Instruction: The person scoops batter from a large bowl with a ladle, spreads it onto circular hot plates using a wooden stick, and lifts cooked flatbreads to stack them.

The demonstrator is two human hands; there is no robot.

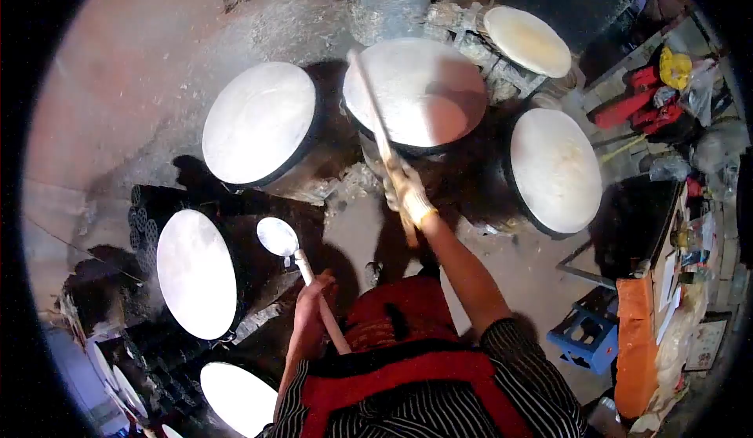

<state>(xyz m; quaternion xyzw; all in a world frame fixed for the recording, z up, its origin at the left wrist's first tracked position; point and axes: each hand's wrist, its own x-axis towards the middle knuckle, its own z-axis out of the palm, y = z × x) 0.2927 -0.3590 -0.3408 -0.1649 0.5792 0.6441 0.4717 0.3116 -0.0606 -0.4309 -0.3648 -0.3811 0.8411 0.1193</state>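
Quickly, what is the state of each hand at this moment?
Left hand: closed, holding the ladle by its handle.
Right hand: gloved, closed around the wooden stick.

Uneven light crosses the smudged wall [149, 69] and pale floor [545, 277], a blue plastic stool [590, 350] at right

It's one wide, dark-cornered view from my own head, facing forward and steeply down: my striped top [423, 407] close at the bottom edge, my left hand [314, 297] and my right hand [409, 191] farther out, a round white disc [420, 69] beyond them!
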